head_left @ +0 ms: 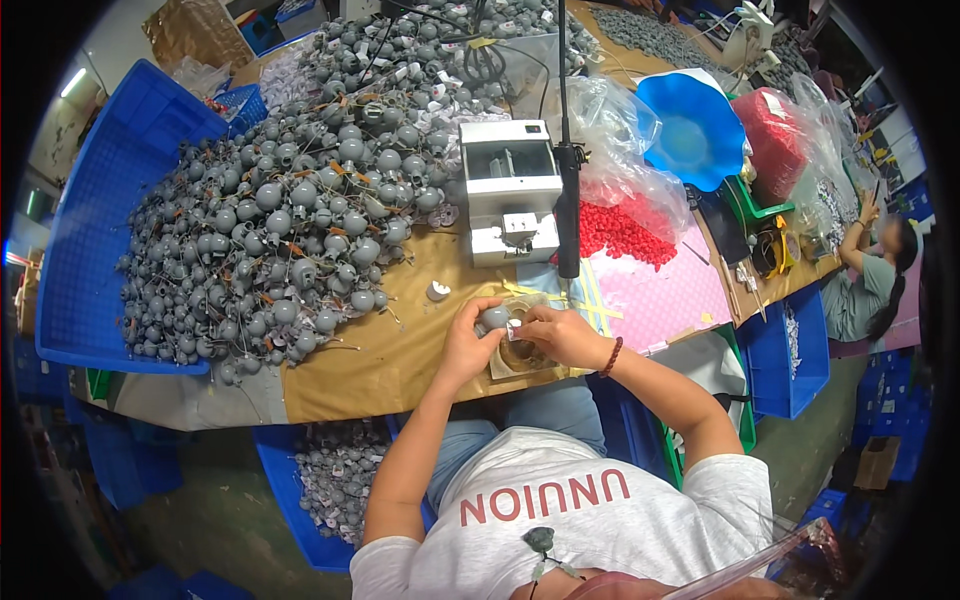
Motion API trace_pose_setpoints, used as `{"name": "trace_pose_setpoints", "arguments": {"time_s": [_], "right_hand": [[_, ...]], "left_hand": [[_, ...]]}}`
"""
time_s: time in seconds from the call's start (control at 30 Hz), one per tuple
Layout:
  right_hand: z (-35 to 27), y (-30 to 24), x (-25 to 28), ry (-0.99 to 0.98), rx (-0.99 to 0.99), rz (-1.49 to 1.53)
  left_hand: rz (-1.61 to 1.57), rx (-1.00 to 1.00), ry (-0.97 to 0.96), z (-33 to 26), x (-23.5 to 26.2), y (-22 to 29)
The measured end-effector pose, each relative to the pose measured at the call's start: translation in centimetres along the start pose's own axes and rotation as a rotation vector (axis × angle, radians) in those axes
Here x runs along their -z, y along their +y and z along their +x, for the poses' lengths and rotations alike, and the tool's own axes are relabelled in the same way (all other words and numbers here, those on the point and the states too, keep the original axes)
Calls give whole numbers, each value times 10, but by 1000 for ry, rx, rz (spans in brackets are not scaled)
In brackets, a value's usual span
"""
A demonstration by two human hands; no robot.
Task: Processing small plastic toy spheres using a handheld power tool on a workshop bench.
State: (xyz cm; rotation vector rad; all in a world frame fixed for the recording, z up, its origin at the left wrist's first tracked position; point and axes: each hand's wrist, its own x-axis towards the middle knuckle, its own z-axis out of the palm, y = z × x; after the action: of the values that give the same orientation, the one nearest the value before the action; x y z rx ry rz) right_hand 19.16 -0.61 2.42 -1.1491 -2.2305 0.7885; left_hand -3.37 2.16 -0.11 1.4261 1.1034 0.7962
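Close to the table's front edge, my left hand [470, 340] is closed round a grey ball-shaped part [494, 318]. Fingers of my right hand [562, 334] pinch a small white piece [513, 328] against the right side of that ball. Both hands are above a brownish round fixture [520, 356] on a square base, which they partly hide. A loose white piece [438, 290] lies on the brown paper just beyond my left hand. How the white piece fits to the ball cannot be made out.
A large heap of grey balls with wires [290, 220] spreads from a blue crate [80, 250] at left. Ahead stand a white machine [510, 190] and a black post [567, 200]. Red pieces [625, 230] spill from a bag, near a blue basin [690, 130]. A person [870, 275] sits far right.
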Motion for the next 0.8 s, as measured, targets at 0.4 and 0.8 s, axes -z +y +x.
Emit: {"name": "trace_pose_setpoints", "arguments": {"time_s": [0.4, 0.8], "right_hand": [[-5, -4, -13, -20, 78, -382], [-10, -9, -22, -10, 172, -467]], "left_hand": [[68, -43, 153, -16, -6, -13], [275, -163, 198, -20, -9, -8]]}}
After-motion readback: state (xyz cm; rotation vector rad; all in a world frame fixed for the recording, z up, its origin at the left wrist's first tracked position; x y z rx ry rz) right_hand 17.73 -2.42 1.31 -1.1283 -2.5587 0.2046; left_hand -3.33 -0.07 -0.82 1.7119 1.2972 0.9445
